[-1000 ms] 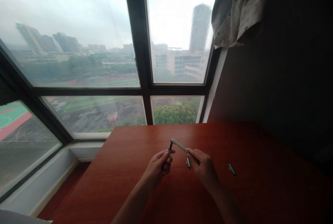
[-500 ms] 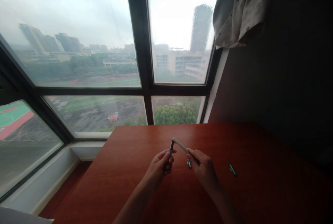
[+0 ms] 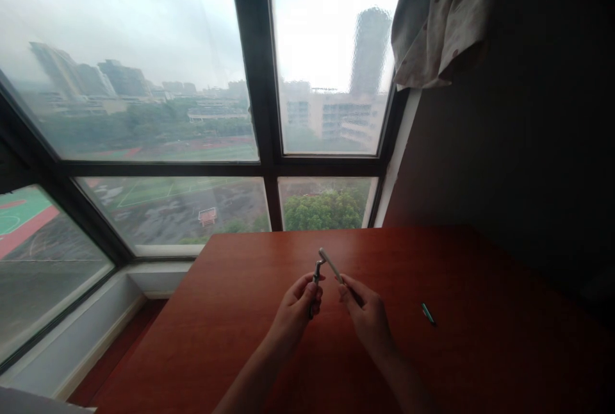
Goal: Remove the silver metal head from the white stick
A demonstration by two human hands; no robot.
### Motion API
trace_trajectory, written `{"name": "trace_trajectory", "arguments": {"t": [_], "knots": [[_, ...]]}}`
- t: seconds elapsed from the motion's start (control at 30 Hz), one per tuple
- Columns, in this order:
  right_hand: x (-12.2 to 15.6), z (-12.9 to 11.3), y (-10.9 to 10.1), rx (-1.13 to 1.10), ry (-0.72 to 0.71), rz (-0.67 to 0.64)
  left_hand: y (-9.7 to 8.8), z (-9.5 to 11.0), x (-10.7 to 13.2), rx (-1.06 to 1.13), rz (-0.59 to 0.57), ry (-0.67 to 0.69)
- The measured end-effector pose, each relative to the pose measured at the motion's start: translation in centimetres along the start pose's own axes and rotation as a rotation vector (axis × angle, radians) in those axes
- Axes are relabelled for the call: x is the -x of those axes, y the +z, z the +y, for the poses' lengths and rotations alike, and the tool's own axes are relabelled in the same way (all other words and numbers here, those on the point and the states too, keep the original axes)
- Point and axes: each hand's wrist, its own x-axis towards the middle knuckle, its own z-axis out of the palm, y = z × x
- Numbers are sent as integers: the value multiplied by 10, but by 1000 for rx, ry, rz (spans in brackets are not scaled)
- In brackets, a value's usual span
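Over the table, my left hand (image 3: 302,298) is closed around a slim dark metal tool with a bent tip (image 3: 317,269). Its shiny hooked end sticks up above my thumb; the lower part is mostly inside my fingers. My right hand (image 3: 368,311) pinches a pale thin stick (image 3: 330,264) near its lower end. The stick leans up to the left, and its upper end is at the tool's bent tip. Whether the two touch cannot be made out. A small green and dark pen-like piece (image 3: 428,314) lies on the table to the right of my right hand.
The reddish-brown wooden table (image 3: 230,292) spreads under both hands. Behind it stands a large window with dark frames (image 3: 271,167). A light spotted curtain (image 3: 437,29) hangs at the upper right, beside a dark wall (image 3: 490,164).
My right hand has moved slightly left, and the stick stands a little steeper. A green piece seen beside my right hand before is now out of sight. The tool's bent tip shows more clearly.
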Motion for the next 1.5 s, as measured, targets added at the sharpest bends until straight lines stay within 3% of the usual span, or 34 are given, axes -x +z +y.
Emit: {"name": "trace_trajectory", "arguments": {"t": [0.37,0.63,0.9,1.07,1.33,1.5], "knots": [[3,-7,4,-18,-26,-58,-3,13,-2,68,105,42],[3,-5,2,-15,-12,14,1,8,1,-24,55,40],[2,-7,1,25,-79,-22,-1,11,-1,31,93,46],[0,-2,-3,47,-46,25,-2,8,1,-72,31,55],[1,-3,-1,52,-37,2,-5,11,0,-51,74,76],[1,-2,-2,43,-20,21,-4,8,0,-66,33,49]]}}
